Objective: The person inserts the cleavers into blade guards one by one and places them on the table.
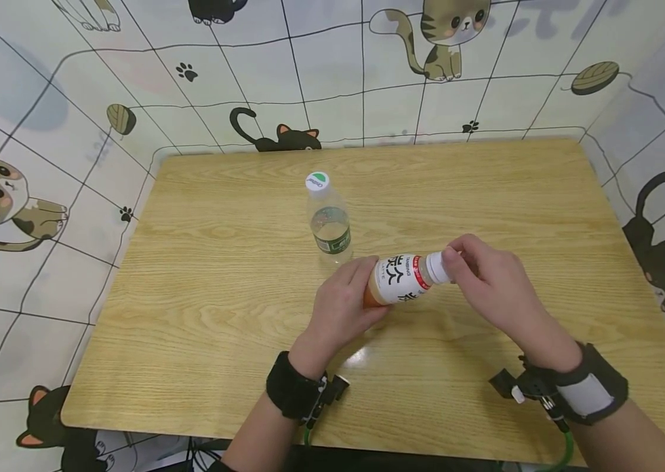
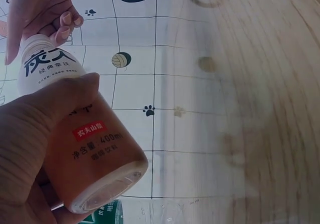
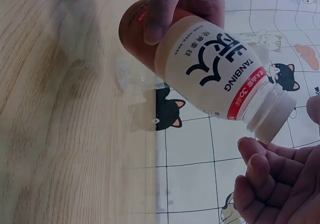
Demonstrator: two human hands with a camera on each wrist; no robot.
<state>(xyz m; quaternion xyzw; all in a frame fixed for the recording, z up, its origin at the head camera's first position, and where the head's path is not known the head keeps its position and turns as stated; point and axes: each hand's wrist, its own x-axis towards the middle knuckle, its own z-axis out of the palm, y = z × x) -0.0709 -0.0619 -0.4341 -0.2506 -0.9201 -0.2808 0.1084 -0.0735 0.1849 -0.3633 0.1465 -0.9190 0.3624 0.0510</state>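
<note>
My left hand [image 1: 341, 301] grips the lower body of a coffee drink bottle [image 1: 397, 278], brown at its base with a white label and red band. The bottle is tilted above the table, its neck towards my right hand [image 1: 494, 285]. A white cap [image 3: 276, 116] sits on the neck. In the right wrist view, the right fingers [image 3: 257, 171] lie close beside the cap, and a gap shows between thumb and cap. Whether a fingertip touches the cap, I cannot tell. Behind the left hand stands a clear plastic bottle [image 1: 330, 226] with a green label and white cap.
The wooden table [image 1: 208, 328] has its front edge below my forearms. Tiled walls [image 1: 332, 72] with cat drawings enclose its back and sides. Dark cables [image 1: 199, 452] hang at the front edge. Each wrist wears a black strap [image 1: 292, 387] with a small camera.
</note>
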